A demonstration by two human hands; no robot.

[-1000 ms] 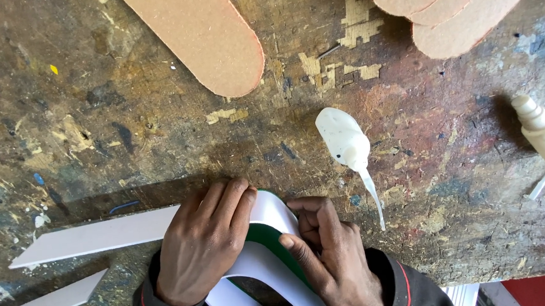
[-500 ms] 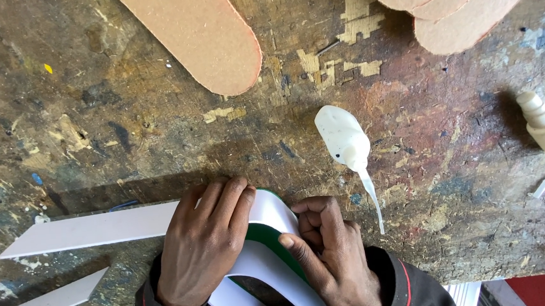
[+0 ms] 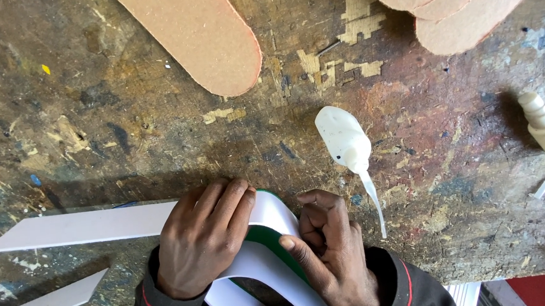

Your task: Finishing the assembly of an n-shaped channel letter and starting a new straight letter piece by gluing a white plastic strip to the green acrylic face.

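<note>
Head view shows the left hand (image 3: 205,239) pressed flat on a white strip (image 3: 84,226) and the right hand (image 3: 332,258) pinching its green-backed bend, apparently mid-fold, glue bottle (image 3: 347,144) lying nearby.

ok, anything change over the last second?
Almost nothing. The left hand still presses flat on the white strip, and the right hand still pinches its bent green-backed part. Glue bottle and tan soles unmoved.
</note>
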